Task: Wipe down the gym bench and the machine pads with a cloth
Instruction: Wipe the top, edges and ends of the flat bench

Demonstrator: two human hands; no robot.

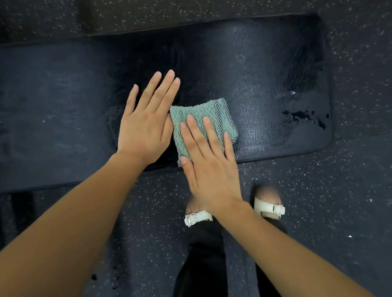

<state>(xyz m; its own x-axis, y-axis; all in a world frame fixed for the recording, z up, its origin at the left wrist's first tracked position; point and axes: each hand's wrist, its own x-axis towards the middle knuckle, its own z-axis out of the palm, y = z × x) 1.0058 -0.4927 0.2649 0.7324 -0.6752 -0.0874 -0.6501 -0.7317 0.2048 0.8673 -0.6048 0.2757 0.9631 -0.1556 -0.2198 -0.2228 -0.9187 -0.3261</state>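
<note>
Bench [255, 78] looks approx. half done: R hand [209, 169] flat, pressing cloth [206, 110] mid-bench, L hand [145, 125] flat beside it; wet centre/right, left end dull, pads not seen.

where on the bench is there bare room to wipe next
Bare: the bench left of the left hand, to the picture's edge; also the strip between the cloth and the wet drops near the rounded end. Crowded: the middle, where the right hand rests on the cloth beside the left hand.
</note>
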